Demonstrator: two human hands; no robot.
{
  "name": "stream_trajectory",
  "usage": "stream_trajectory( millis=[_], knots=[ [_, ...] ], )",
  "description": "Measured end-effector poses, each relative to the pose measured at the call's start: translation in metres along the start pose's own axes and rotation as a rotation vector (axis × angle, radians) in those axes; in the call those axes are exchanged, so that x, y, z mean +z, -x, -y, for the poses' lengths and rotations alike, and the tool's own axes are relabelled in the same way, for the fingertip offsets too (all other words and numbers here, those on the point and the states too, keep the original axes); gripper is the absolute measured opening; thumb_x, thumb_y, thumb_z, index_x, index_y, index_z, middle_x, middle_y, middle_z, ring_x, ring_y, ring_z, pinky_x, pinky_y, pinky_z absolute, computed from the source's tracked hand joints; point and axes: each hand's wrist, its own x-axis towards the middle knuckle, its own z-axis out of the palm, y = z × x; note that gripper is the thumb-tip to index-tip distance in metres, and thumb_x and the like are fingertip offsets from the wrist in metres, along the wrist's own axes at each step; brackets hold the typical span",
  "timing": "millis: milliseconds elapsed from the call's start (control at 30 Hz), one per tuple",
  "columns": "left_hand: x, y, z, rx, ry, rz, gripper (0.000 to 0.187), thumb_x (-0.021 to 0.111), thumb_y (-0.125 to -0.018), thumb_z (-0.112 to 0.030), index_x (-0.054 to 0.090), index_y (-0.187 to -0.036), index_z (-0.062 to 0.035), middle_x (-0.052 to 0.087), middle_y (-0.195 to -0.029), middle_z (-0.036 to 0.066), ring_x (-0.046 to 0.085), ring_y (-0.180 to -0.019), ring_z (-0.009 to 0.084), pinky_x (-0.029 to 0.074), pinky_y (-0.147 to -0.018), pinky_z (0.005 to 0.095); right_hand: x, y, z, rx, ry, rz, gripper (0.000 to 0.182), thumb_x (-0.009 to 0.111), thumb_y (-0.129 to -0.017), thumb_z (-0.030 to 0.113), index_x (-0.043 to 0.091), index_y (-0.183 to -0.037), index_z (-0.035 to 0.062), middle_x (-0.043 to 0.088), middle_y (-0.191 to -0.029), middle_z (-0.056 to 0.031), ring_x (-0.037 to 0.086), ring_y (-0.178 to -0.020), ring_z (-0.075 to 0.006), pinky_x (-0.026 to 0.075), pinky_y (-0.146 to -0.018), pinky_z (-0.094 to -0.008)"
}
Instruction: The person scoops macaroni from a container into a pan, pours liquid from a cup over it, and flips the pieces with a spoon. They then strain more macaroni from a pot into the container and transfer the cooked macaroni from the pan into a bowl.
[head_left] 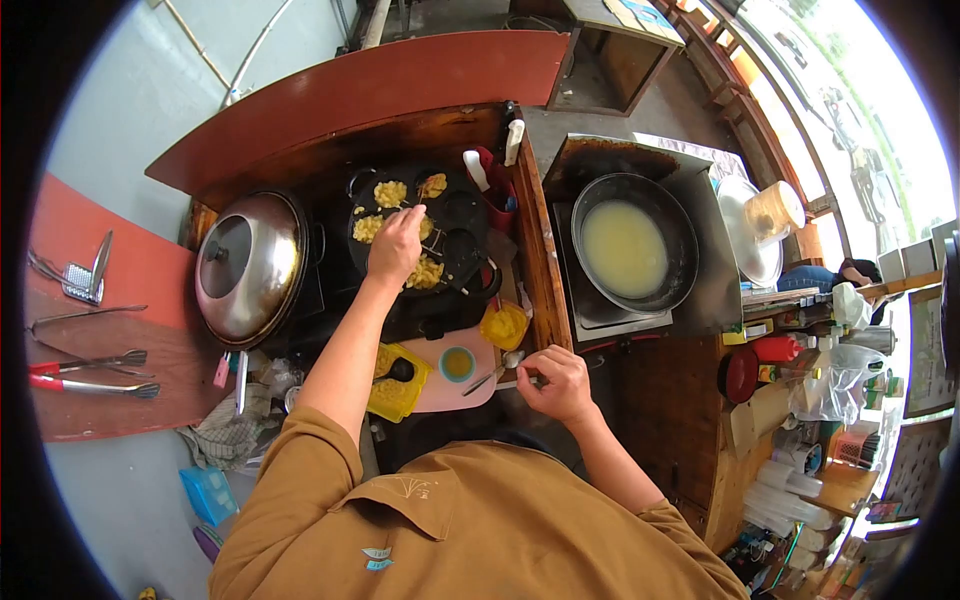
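Note:
Over the dark moulded pan at the centre, my left hand is closed, fingers together and pointing down; a thin wire-like tool seems to show beside it, but what it holds is too small to tell. Yellow batter pieces lie in several of the pan's hollows, and one at the top looks browner. My right hand is curled at the wooden edge, beside a spoon; whether it holds anything is hidden. Below the pan, a pink board bears a small bowl.
Left of the pan stands a lidded wok. A wok of pale yellow liquid is on the right, behind a wooden divider. A yellow tray with a black ladle is near my body. Tongs and brushes lie far left.

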Motion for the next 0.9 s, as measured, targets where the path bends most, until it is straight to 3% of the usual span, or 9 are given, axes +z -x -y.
stream_trajectory(
  millis=[167, 233, 467, 567, 633, 667, 700, 767, 900],
  knots=[
    [-0.005, -0.003, 0.001, -0.035, 0.055, -0.015, 0.026, 0.058, -0.089, 0.002, 0.064, -0.114, 0.0007, 0.07, -0.101, 0.018, 0.068, -0.095, 0.0343, 0.055, -0.084, 0.0419, 0.0, -0.001, 0.001, -0.013, 0.008, -0.007, 0.01, 0.077, -0.069, 0.004, 0.068, -0.074, 0.005, 0.067, -0.07, -0.0073, 0.065, -0.063, -0.0247, 0.055, -0.058, -0.0343],
    [-0.004, -0.005, 0.002, 0.056, 0.048, 0.077, 0.022, 0.057, -0.09, 0.002, 0.064, -0.11, 0.0011, 0.071, -0.1, 0.017, 0.068, -0.095, 0.0343, 0.056, -0.083, 0.0424, 0.0, -0.001, 0.002, -0.002, 0.015, -0.006, 0.01, 0.076, -0.069, 0.004, 0.067, -0.073, 0.005, 0.066, -0.069, -0.0072, 0.065, -0.062, -0.0246, 0.054, -0.058, -0.0341],
    [-0.01, -0.012, 0.005, -0.002, 0.123, 0.067, 0.016, 0.057, -0.091, 0.0, 0.065, -0.105, 0.0005, 0.071, -0.095, 0.018, 0.068, -0.091, 0.0358, 0.056, -0.079, 0.0438, 0.003, 0.001, 0.002, -0.016, 0.022, 0.0, 0.01, 0.076, -0.069, 0.003, 0.067, -0.072, 0.0051, 0.065, -0.067, -0.0073, 0.065, -0.062, -0.0249, 0.054, -0.057, -0.0343],
    [-0.021, -0.011, 0.007, -0.009, 0.138, -0.021, 0.014, 0.058, -0.094, -0.004, 0.066, -0.105, 0.0001, 0.071, -0.092, 0.019, 0.069, -0.085, 0.0374, 0.056, -0.076, 0.0445, 0.003, -0.001, 0.0, -0.025, 0.004, -0.012, 0.008, 0.074, -0.069, 0.002, 0.067, -0.071, 0.0055, 0.067, -0.069, -0.0065, 0.061, -0.058, -0.023, 0.049, -0.054, -0.0326],
    [-0.05, -0.008, -0.002, -0.157, 0.17, -0.216, 0.016, 0.058, -0.097, -0.009, 0.068, -0.105, 0.0004, 0.072, -0.091, 0.019, 0.069, -0.081, 0.0387, 0.057, -0.073, 0.0425, 0.002, 0.0, 0.002, -0.022, 0.024, -0.009, 0.009, 0.074, -0.069, 0.002, 0.066, -0.071, 0.0049, 0.067, -0.07, -0.0074, 0.062, -0.06, -0.024, 0.05, -0.056, -0.033],
    [-0.066, 0.004, -0.004, -0.356, 0.226, -0.179, 0.018, 0.058, -0.1, -0.012, 0.07, -0.106, -0.0001, 0.072, -0.087, 0.018, 0.071, -0.074, 0.0336, 0.056, -0.068, 0.0377, 0.003, 0.001, 0.001, -0.017, 0.012, -0.003, 0.009, 0.074, -0.069, 0.002, 0.066, -0.071, 0.0043, 0.068, -0.071, -0.0081, 0.063, -0.062, -0.0254, 0.051, -0.057, -0.0339],
    [-0.082, 0.018, -0.008, -0.502, 0.348, -0.182, 0.019, 0.058, -0.1, -0.013, 0.07, -0.108, -0.0001, 0.071, -0.08, 0.014, 0.069, -0.064, 0.0211, 0.053, -0.062, 0.0317, 0.003, 0.001, 0.001, -0.022, 0.001, -0.003, 0.009, 0.074, -0.069, 0.002, 0.066, -0.071, 0.0043, 0.068, -0.071, -0.0081, 0.063, -0.062, -0.0254, 0.051, -0.057, -0.0339],
    [-0.103, 0.054, -0.01, -0.613, 0.464, -0.237, 0.021, 0.058, -0.102, -0.015, 0.07, -0.109, 0.0012, 0.069, -0.077, 0.009, 0.063, -0.061, 0.0105, 0.051, -0.058, 0.0272, 0.004, 0.001, 0.001, -0.021, 0.021, -0.012, 0.011, 0.076, -0.069, 0.004, 0.065, -0.069, 0.0044, 0.065, -0.069, -0.0083, 0.064, -0.063, -0.0264, 0.053, -0.058, -0.0357],
    [-0.124, 0.119, -0.034, -0.703, 0.507, -0.179, 0.023, 0.057, -0.103, -0.015, 0.069, -0.109, 0.0029, 0.069, -0.078, 0.007, 0.062, -0.061, 0.0089, 0.05, -0.056, 0.0256, 0.003, 0.001, 0.003, -0.022, 0.032, -0.004, 0.011, 0.076, -0.068, 0.004, 0.064, -0.069, 0.0048, 0.065, -0.068, -0.0076, 0.064, -0.063, -0.0262, 0.053, -0.058, -0.0358]
  ],
)
